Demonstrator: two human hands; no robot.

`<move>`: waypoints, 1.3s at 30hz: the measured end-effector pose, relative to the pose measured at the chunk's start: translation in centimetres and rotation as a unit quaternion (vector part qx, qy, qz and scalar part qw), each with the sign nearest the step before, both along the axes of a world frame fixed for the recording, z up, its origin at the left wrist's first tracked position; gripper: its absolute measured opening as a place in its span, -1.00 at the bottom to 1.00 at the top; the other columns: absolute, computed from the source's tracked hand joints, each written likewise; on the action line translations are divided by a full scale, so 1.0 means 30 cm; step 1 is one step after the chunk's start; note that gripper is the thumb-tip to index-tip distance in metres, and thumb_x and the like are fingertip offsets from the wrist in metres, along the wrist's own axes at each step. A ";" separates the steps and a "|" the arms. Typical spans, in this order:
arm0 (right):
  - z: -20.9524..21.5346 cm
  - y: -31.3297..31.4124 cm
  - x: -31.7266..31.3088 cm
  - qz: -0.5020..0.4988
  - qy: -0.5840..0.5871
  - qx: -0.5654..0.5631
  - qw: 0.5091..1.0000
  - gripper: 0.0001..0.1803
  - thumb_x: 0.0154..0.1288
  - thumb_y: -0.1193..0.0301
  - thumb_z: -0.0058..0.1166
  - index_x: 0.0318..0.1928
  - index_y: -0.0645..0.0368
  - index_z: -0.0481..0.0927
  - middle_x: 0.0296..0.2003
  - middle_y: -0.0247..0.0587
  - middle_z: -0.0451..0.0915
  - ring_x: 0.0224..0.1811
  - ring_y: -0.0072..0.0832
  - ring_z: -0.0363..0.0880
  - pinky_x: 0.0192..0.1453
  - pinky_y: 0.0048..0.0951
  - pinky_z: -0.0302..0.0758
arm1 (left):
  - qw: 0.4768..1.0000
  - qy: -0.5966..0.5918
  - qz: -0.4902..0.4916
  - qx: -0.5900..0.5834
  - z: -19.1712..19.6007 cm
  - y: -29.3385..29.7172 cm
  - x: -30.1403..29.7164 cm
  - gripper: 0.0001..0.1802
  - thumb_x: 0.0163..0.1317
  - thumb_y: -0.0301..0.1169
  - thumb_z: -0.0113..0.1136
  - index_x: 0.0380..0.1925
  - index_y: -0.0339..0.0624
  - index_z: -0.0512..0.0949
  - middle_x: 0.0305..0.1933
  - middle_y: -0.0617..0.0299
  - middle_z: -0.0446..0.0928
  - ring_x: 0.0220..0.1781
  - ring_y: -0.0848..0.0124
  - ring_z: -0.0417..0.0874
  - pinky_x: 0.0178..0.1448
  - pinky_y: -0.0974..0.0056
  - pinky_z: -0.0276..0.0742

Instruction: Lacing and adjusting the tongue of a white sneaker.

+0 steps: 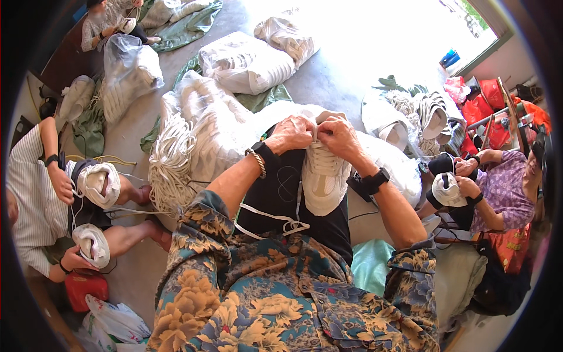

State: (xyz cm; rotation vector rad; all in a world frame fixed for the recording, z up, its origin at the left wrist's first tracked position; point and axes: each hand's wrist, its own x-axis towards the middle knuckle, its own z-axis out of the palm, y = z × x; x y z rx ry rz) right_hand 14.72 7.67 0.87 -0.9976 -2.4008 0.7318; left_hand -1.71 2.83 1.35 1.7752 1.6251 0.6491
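A white sneaker (324, 182) rests on my dark-clad lap, its toe pointing toward me. At the top of its lacing, my left hand (293, 132) is closed in a pinch, with a wristband and bracelet behind it. Close beside it, my right hand (341, 139) also pinches at the lacing, just over the tongue. The fingertips of both hands nearly meet on the shoelace there; they cover the exact part they grip. One loose stretch of white lace (264, 218) hangs beside the shoe and lies looped across my lap.
Ahead lie clear bags of white shoes (246, 61) and a thick bundle of white laces (171, 154). Co-workers sit on both sides, a striped shirt (36, 193) left and a purple top (509, 190) right, with white shoes. Red bags (478, 108) are piled at the far right.
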 end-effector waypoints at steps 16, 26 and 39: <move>0.158 0.134 0.328 -0.136 -0.087 0.170 0.972 -0.88 0.09 0.46 0.05 -0.43 0.26 0.58 -0.44 -0.10 0.54 -0.33 -0.24 0.49 -0.19 -0.28 0.39 | 0.964 -0.231 0.099 0.083 0.013 -0.019 -0.070 -0.78 0.13 -0.51 0.06 -0.21 -0.33 0.54 -0.45 0.21 0.56 -0.54 0.58 0.47 -0.47 0.48 0.40; 0.125 -0.050 0.274 -0.149 0.266 -0.154 0.940 -0.82 0.19 0.54 0.04 -0.21 0.36 0.58 -0.48 -0.29 0.60 -0.45 -0.66 0.50 -0.32 -0.64 0.43 | 0.998 -0.041 0.006 0.053 0.035 0.019 0.124 -0.75 -0.09 -0.44 0.01 -0.42 -0.20 0.64 -0.31 -0.05 0.59 -0.22 0.11 0.61 -0.08 0.20 0.48; 0.034 -0.039 0.199 -0.139 -0.006 -0.049 0.989 -0.77 0.09 0.36 -0.01 -0.41 0.31 0.56 -0.51 0.08 0.57 -0.44 -0.13 0.57 -0.26 -0.22 0.46 | 0.941 -0.303 0.064 -0.135 0.038 0.008 0.179 -0.75 0.14 -0.49 0.00 -0.21 -0.36 0.55 -0.67 0.31 0.46 -0.72 0.60 0.38 -0.66 0.48 0.25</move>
